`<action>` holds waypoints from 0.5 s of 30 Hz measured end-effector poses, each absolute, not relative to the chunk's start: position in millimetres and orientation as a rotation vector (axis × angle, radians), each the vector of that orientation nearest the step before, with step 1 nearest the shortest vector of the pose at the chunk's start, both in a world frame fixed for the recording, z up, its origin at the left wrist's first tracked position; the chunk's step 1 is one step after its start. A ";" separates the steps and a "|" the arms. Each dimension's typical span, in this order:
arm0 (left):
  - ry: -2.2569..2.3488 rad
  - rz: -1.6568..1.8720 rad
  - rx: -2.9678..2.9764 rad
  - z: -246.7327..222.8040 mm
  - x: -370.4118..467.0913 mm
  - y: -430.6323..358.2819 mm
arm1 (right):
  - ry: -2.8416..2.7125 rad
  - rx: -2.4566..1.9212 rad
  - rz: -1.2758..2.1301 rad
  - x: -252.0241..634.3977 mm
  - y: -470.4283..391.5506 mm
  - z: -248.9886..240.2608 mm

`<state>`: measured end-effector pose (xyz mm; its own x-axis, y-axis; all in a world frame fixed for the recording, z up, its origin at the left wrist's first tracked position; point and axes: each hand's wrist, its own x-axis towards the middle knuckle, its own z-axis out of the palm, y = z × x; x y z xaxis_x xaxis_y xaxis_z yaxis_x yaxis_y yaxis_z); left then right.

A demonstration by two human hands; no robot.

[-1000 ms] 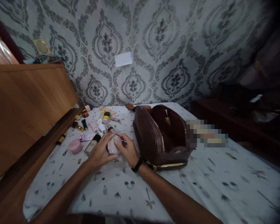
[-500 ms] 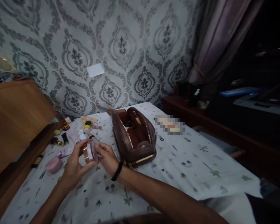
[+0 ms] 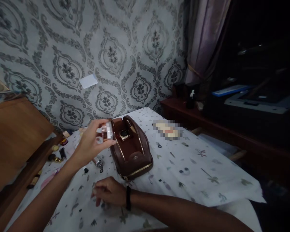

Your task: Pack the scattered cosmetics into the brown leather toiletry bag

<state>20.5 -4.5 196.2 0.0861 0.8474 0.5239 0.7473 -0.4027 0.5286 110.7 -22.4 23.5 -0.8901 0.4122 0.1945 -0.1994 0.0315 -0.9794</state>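
My left hand (image 3: 93,140) is closed around a small jar (image 3: 107,131) with a clear and copper-coloured body. It holds the jar up at the left rim of a brown cosmetic bag (image 3: 132,167), whose zipped top gapes wide. Inside the bag I see a square gold-edged item with a dark round centre (image 3: 124,134) and a slim light tube (image 3: 131,126). My right hand (image 3: 111,192), with a black band at the wrist, is low over the cloth in front of the bag. Its fingers are loosely bent and nothing shows in them.
Small cosmetics, among them a black tube (image 3: 62,153), lie on the patterned cloth (image 3: 195,180) at left, partly behind my left arm. A silvery cylinder (image 3: 98,162) lies beside the bag. A blurred flat item (image 3: 168,129) is to its right; a wooden cabinet (image 3: 19,132) stands left.
My left hand has carried the jar up and right to the bag's rim. My right hand has let go of the jar and dropped lower, nearer me. The view has shifted slightly right.
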 end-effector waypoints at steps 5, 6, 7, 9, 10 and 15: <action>1.670 0.679 2.503 205.5 49.4 35.2 | -1.925 -0.208 1.874 118.4 -22.6 27.2; 1.661 0.594 2.517 203.5 51.3 43.3 | -1.927 -0.207 1.868 119.0 -22.3 27.6; 1.645 0.512 2.530 200.3 52.0 51.7 | -1.937 -0.203 1.857 119.4 -22.0 27.5; 1.611 0.332 2.552 191.0 51.2 68.6 | -1.965 -0.183 1.823 119.5 -21.7 26.0; 1.594 0.238 2.553 185.6 50.6 76.7 | -1.980 -0.167 1.807 119.4 -22.0 24.7; 1.592 -0.285 2.471 162.7 61.9 106.2 | -2.061 -0.100 1.757 118.7 -25.0 19.6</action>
